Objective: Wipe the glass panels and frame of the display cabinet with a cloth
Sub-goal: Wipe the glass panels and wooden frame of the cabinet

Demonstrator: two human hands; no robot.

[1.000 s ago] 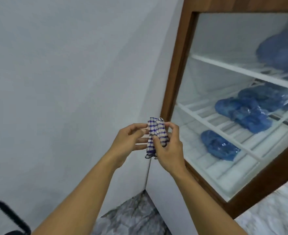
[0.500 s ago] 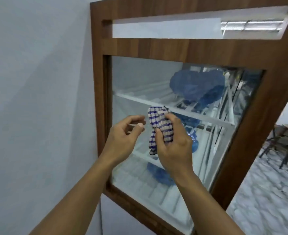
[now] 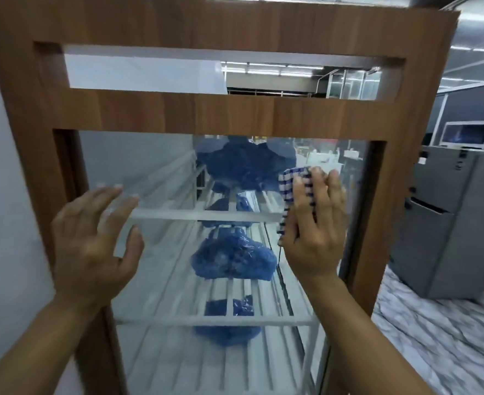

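Right hand has moved its one cloth, seemingly onto glass.

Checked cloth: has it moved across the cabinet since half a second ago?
Yes, rightward: the checked cloth was nearer the frame's left upright; now the right hand presses it on the glass panel beside the right upright.

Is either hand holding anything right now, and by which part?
The right hand presses the checked cloth flat against the glass panel, covering most of it; the left hand holds nothing.
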